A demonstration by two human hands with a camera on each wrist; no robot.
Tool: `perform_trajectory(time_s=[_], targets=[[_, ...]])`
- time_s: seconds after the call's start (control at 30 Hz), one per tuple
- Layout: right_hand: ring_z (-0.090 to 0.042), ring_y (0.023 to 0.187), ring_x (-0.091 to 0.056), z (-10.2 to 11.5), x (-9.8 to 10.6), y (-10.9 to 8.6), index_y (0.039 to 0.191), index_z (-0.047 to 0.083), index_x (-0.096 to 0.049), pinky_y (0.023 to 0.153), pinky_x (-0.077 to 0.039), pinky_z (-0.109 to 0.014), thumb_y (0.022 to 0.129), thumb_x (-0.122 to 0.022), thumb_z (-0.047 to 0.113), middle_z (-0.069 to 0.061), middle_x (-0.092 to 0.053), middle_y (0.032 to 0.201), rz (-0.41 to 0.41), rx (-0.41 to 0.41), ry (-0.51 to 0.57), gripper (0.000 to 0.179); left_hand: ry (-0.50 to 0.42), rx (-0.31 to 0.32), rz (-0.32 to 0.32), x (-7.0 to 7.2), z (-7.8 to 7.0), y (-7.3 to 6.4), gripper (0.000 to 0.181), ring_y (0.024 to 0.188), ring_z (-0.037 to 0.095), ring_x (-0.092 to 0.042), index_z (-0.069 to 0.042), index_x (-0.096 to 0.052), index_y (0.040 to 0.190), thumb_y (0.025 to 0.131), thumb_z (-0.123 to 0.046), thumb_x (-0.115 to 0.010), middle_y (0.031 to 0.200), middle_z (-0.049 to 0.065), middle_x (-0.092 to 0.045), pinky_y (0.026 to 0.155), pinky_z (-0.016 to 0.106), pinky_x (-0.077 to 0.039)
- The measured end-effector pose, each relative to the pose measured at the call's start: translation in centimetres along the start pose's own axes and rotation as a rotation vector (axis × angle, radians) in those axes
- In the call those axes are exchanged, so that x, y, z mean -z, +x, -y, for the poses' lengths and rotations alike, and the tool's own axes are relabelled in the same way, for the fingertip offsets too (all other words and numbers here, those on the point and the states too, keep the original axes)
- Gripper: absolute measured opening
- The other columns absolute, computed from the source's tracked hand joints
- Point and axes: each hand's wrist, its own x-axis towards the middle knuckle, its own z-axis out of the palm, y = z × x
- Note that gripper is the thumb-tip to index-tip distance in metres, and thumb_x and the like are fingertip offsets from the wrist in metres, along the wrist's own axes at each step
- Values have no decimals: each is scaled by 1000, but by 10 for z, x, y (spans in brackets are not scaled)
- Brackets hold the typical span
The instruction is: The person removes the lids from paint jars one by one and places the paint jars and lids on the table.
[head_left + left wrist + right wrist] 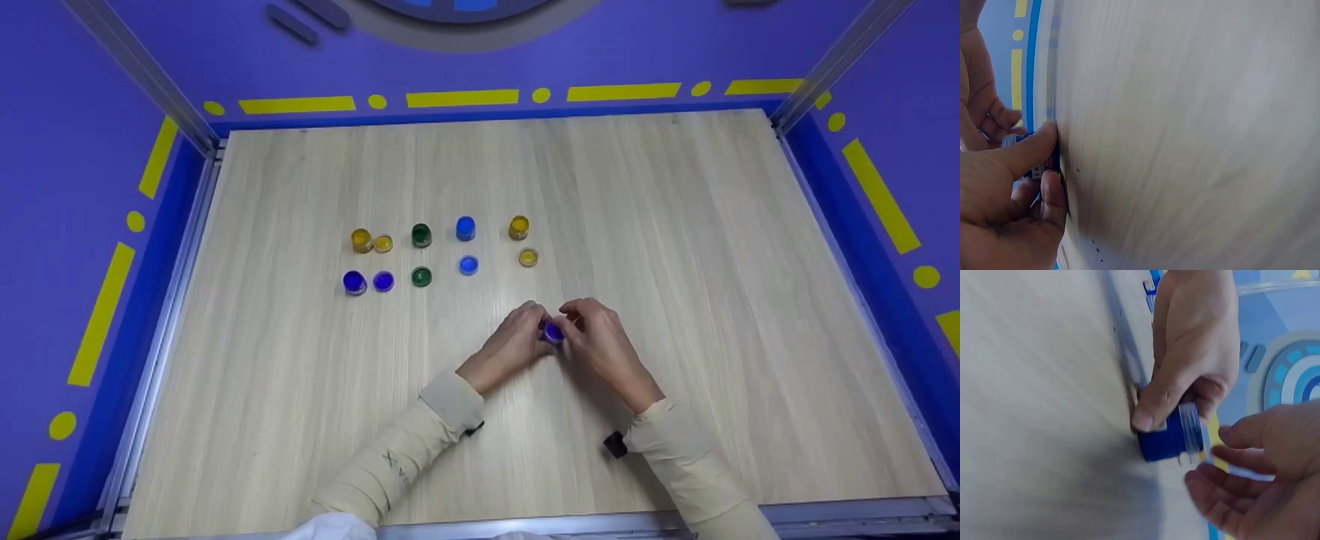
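Observation:
A small violet paint jar (pixel 553 333) stands near the middle of the table. My left hand (pixel 517 335) grips its sides between thumb and fingers. In the right wrist view the jar (pixel 1162 437) looks blue, with a clear ridged lid (pixel 1190 427) at its top end. My right hand (pixel 1269 467) is just beyond that lid, its bent fingers spread and a gap showing between them and the jar. The left wrist view shows part of a printed label on the jar (pixel 1037 170); the left thumb and fingers cover the rest.
Farther off stand open paint jars: yellow (pixel 361 240), green (pixel 421 235), blue (pixel 466 228), another yellow (pixel 519 227) and violet (pixel 354 282). Their lids, such as the blue lid (pixel 469 265), lie close by. Purple panels (pixel 465 67) wall the wooden table (pixel 712 300).

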Motion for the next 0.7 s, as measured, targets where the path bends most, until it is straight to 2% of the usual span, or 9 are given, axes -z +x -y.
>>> perform_trajectory(time_s=[0.07, 0.17, 0.4, 0.53, 0.7], targets=[[-24, 81, -62, 5, -2, -1, 104, -6, -70, 73, -52, -41, 95, -74, 11, -12, -66, 88, 17, -38, -35, 20, 17, -4, -5, 0, -1, 0, 28, 85, 20, -58, -1, -66, 97, 81, -10, -87, 93, 8, -61, 79, 31, -49], [-26, 79, -60, 12, -5, -3, 103, -6, -69, 72, -50, -42, 97, -74, 19, -13, -64, 87, 32, -40, -76, 26, 35, -8, -13, 0, -1, 1, 22, 88, 23, -61, -1, -68, 97, 83, -6, -84, 94, 9, -63, 81, 32, -50], [-26, 79, -58, 20, -9, -8, 98, -2, -67, 72, -51, -42, 95, -77, 18, -11, -61, 90, 65, -31, -157, 23, 78, -5, 5, 0, 0, 0, 19, 95, 27, -63, 1, -67, 103, 84, 4, -71, 102, 12, -65, 87, 33, -51], [-27, 80, -61, 19, -8, -7, 98, -4, -67, 73, -53, -43, 94, -77, 12, -12, -61, 92, 83, 24, -177, 19, 93, -1, 13, 1, 0, 0, 23, 95, 26, -63, 2, -67, 104, 82, 7, -69, 102, 12, -65, 87, 33, -51], [-25, 81, -61, 15, -3, -4, 97, -5, -69, 74, -54, -42, 89, -79, 3, -10, -61, 92, 122, 129, -175, 15, 102, -4, 2, 1, 0, 0, 17, 89, 24, -60, 0, -64, 98, 82, 3, -72, 96, 10, -62, 83, 34, -50]])
